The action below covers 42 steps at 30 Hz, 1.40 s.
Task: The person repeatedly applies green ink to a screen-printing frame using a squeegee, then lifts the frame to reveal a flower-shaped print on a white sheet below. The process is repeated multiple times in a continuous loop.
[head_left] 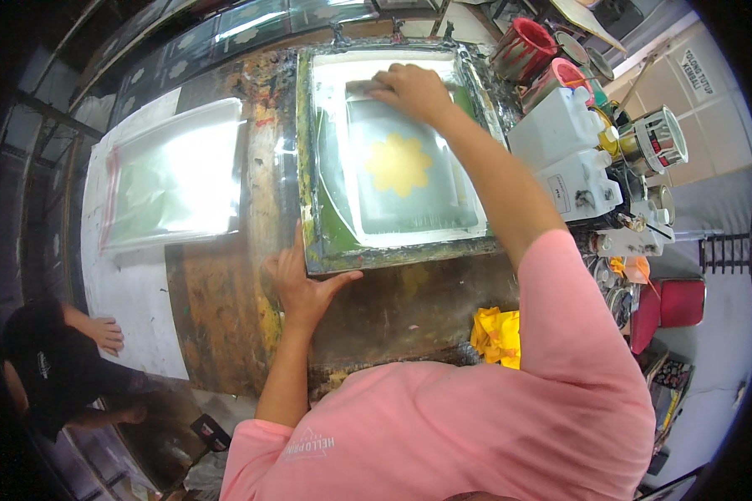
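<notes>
Closest to the camera is the pink shirt [443, 426] of the person working, filling the near side. The table [226, 326] is stained brown wood crusted with old paint; dark racks [29, 192] run along the left, tiled wall [685, 92] on the right. Going left to right, a co-worker's hand [106, 334] rests on a white sheet [134, 292], with glossy clear plastic [180, 171] lying over its far part. A crumpled yellow bag or cloth [498, 336] sits on the near right edge, then white jugs [556, 129], paint tins [522, 48] and a red chair [681, 302]. The right forearm cuts across the screen frame [409, 253], hiding some of its right side. That frame's mid-table, paint-caked, with green around a pale, greyish middle and a yellow flower shape [398, 164]. Left hand [294, 282] is at its near left corner, thumb and fingers spread wide; right hand [414, 90] is at the far end, fingers curled, can't tell around what.
</notes>
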Each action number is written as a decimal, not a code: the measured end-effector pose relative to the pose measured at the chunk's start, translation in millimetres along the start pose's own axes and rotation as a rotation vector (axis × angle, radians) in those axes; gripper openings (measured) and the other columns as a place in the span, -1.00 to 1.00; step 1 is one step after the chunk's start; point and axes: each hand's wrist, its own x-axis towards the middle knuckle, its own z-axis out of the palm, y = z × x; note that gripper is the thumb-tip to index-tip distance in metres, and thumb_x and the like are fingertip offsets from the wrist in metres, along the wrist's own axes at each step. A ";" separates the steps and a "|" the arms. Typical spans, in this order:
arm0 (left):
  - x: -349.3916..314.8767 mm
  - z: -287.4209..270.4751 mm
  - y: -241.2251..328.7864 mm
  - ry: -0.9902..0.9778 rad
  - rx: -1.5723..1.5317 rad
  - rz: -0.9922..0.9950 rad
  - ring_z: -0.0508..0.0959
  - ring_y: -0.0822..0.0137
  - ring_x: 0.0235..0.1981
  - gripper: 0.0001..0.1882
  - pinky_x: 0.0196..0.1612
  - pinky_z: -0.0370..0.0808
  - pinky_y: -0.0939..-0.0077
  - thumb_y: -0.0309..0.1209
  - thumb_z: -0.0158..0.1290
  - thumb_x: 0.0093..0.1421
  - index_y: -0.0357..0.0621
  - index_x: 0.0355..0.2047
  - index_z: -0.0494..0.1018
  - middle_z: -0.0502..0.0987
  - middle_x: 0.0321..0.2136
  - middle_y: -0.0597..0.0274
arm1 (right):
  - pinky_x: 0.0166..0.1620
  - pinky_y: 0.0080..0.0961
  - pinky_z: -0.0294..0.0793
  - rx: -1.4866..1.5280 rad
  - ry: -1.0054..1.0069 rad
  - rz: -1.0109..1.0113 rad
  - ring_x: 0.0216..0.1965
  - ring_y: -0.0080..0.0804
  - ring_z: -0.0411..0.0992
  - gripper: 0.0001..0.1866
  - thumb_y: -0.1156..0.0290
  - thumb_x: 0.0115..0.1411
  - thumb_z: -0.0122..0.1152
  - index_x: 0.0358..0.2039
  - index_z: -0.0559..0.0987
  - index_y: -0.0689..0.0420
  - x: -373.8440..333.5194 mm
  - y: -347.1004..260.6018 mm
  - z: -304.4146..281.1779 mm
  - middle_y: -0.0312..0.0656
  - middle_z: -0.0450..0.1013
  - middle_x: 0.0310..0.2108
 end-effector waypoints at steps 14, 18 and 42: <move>-34.5 -34.9 43.4 0.079 -0.128 -0.045 0.55 0.05 -0.08 0.15 0.14 0.34 0.12 0.12 0.53 -0.08 -0.37 0.37 0.35 0.64 -0.14 0.00 | -0.24 -0.16 0.64 0.108 -0.160 0.024 -0.15 -0.06 0.55 -0.53 -0.03 0.30 0.28 -0.08 0.54 0.15 -220.3 -183.6 -178.7 -0.09 0.52 -0.24; -10.9 -51.3 83.5 0.248 -0.677 -0.148 0.56 0.07 0.05 0.04 0.19 0.40 0.15 -0.02 0.49 0.08 -0.41 0.38 0.30 0.60 0.06 -0.11 | 0.05 -0.02 0.44 -0.017 0.173 -0.034 -0.14 -0.07 0.51 -0.60 0.03 0.28 0.28 -0.18 0.55 0.14 -203.5 -185.6 -223.3 -0.10 0.52 -0.30; 91.2 -40.9 113.7 0.158 -0.324 -0.157 0.72 0.31 -0.26 -0.39 -0.17 0.59 0.47 -0.43 0.27 0.30 -0.35 0.32 0.42 0.72 -0.15 -0.10 | -0.02 -0.03 0.43 0.036 0.402 -0.004 -0.28 0.06 0.62 -0.41 -0.08 0.29 0.08 -0.42 0.71 0.25 -12.1 -107.6 -328.7 0.09 0.65 -0.39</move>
